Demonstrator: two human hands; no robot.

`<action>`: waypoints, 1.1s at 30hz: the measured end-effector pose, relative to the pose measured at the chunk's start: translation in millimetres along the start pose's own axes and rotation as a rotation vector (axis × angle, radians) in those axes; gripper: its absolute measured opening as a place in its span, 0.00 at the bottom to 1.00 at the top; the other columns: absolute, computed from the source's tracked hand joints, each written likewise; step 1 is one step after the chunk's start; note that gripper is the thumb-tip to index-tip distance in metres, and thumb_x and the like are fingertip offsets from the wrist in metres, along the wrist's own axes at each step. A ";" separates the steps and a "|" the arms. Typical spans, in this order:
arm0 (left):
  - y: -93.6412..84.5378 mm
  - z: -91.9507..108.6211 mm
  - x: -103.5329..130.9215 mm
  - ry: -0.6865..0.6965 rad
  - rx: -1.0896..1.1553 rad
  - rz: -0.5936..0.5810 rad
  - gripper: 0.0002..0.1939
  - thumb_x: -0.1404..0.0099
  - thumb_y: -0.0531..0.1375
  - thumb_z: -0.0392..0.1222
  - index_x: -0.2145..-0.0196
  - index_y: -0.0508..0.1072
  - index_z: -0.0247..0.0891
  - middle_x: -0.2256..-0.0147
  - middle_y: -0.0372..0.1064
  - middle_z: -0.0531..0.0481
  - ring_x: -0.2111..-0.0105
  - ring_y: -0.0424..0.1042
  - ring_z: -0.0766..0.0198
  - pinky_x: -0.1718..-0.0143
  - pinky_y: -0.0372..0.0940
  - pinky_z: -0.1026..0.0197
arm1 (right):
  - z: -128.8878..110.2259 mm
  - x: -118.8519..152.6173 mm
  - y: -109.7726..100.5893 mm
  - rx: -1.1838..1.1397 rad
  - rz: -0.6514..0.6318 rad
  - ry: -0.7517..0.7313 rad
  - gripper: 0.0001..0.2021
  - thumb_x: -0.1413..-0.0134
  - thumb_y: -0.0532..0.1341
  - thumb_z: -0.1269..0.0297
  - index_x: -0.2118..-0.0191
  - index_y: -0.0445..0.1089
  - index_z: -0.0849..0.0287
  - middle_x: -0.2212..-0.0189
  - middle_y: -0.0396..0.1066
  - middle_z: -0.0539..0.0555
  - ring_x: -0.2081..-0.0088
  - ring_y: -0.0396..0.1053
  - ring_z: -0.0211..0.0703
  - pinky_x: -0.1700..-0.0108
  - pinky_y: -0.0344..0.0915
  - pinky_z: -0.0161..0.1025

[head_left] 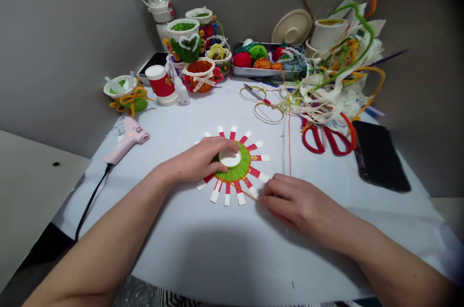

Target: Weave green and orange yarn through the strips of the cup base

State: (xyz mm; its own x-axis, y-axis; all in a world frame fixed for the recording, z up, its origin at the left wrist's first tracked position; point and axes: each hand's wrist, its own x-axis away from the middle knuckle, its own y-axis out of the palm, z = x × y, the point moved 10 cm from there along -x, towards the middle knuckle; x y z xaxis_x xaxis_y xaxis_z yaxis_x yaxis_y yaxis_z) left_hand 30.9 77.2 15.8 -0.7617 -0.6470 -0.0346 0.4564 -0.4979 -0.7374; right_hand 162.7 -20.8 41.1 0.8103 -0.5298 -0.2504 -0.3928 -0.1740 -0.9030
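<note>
- Orange yarn (pixel 246 194) is gripped in the closed fingers of the right hand (pixel 292 203), just off the disc's near right side. The yarn looks light, soft and limp; it is probably best pinched close to the weave, where slack is easily controlled.
- The disc (pixel 243 168) is set on the table (pixel 203 258) between the 2 hands. Its inner ring is grasped by the left hand (pixel 197 159), with thumb and forefinger spread about the white centre.
- The disc is judged very light, so it could be dragged by a hard pull. The woven green band seems soft but fairly firm, and the hold is best taken at the inner ring.
- The red-and-white strips (pixel 254 173) are fanned outward. They look like thin card, stiff yet easily creased, and are better left ungripped at the tips.
- To the right, red scissors (pixel 337 141) are placed beside a phone (pixel 380 154); to the left, a pink glue gun (pixel 126 140) is laid.
- Farther off, 2 rings (pixel 268 120), a pen (pixel 256 94) and a tin of yarn balls (pixel 261 72) are seen.
</note>
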 end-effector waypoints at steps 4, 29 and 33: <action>-0.5 -0.1 0.3 0.003 -0.003 0.003 0.21 0.32 0.64 0.32 0.43 0.70 0.44 0.41 0.72 0.46 0.41 0.70 0.54 0.37 0.62 0.48 | -4.4 1.5 8.9 0.043 -0.060 -0.011 0.18 0.28 0.51 0.77 0.68 0.73 0.62 0.68 0.68 0.57 0.66 0.63 0.44 0.67 0.61 0.42; -0.4 12.1 -3.6 0.020 -0.015 0.108 0.19 0.32 0.65 0.42 0.46 0.68 0.41 0.35 0.60 0.37 0.34 0.62 0.46 0.35 0.63 0.42 | 75.1 3.8 10.1 -0.108 0.249 0.483 0.07 0.32 0.61 0.69 0.64 0.73 0.57 0.68 0.72 0.52 0.64 0.69 0.43 0.62 0.63 0.41; 0.3 6.1 -5.6 -0.077 -0.065 0.126 0.25 0.35 0.70 0.49 0.46 0.68 0.41 0.45 0.67 0.41 0.42 0.66 0.46 0.41 0.66 0.42 | 74.8 3.8 9.2 -0.112 0.253 0.471 0.07 0.31 0.61 0.68 0.63 0.73 0.57 0.68 0.72 0.52 0.64 0.70 0.44 0.62 0.64 0.40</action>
State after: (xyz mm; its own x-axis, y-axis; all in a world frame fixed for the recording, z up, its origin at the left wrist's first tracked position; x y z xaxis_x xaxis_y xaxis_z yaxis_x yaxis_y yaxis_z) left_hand 38.1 77.1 19.9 -0.6618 -0.7454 -0.0796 0.5134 -0.3733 -0.7727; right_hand 194.7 37.6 5.7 0.4122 -0.8765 -0.2487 -0.6150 -0.0663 -0.7857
